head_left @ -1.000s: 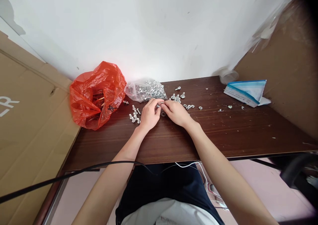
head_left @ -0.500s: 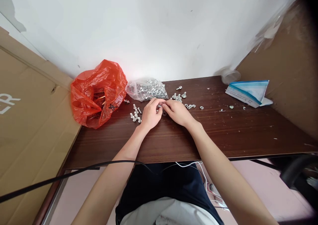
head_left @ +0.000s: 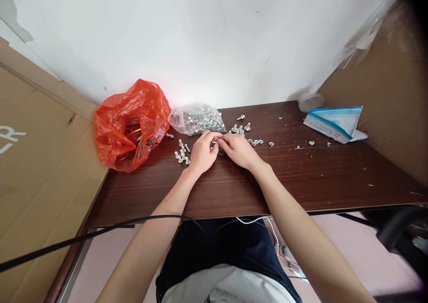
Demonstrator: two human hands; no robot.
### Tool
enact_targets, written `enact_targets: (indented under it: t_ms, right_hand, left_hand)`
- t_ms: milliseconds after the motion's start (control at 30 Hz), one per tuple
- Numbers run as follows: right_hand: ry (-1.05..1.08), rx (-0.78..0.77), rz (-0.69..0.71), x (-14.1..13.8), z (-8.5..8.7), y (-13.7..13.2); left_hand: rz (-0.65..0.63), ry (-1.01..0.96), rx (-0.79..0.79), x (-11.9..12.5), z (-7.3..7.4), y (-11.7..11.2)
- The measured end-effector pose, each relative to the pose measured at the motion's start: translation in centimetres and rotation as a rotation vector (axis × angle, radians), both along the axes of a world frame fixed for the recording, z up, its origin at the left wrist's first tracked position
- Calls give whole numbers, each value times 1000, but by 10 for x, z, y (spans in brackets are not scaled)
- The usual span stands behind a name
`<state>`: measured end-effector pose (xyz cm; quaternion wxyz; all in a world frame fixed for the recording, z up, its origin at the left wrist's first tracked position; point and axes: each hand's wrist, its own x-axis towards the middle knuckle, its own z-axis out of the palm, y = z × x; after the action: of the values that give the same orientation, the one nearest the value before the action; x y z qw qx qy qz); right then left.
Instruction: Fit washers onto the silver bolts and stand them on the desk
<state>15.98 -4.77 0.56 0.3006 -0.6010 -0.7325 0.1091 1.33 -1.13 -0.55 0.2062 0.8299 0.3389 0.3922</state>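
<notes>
My left hand [head_left: 201, 153] and my right hand [head_left: 239, 151] meet fingertip to fingertip over the dark wooden table [head_left: 301, 178]. Both are pinched shut on a small silver screw [head_left: 214, 142] between them; what else they hold is too small to tell. A dark washer [head_left: 221, 152] lies just under the fingers. Several loose screws [head_left: 181, 155] lie left of my left hand. More screws and nuts [head_left: 249, 135] are scattered beyond my right hand. A clear bag of silver hardware [head_left: 197, 120] sits right behind the hands.
A red plastic bag [head_left: 130, 124] with brownish parts stands at the table's back left. A blue-and-white packet [head_left: 334, 122] and a clear lid [head_left: 309, 101] lie at the back right. Cardboard sheets [head_left: 36, 160] flank both sides. A black cable [head_left: 100, 231] crosses my left forearm.
The hands have stayed together on the small screw, with only slight finger shifts. The view has tilted a little.
</notes>
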Motion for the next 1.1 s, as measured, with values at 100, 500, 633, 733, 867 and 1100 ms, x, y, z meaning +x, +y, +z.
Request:
enact_targets:
  t_ms: [100, 500, 633, 733, 867, 1100]
  right_hand:
    - [-6, -5, 1, 0, 0, 0]
    - [-47, -20, 8, 1, 0, 1]
    - [-48, -19, 14, 1, -1, 1]
    - [-47, -21, 13, 1, 0, 1]
    - [-44, -27, 18, 1, 0, 0]
    - [-47, -21, 26, 1, 0, 1]
  left_hand:
    - [0, 2, -4, 0, 0, 0]
    - [-12, 14, -59, 0, -1, 1]
    - [-15, 11, -73, 0, -1, 1]
    - [-17, 11, -75, 0, -1, 1]
    - [-23, 10, -75, 0, -1, 2]
    - [-26, 8, -79, 0, 0, 1]
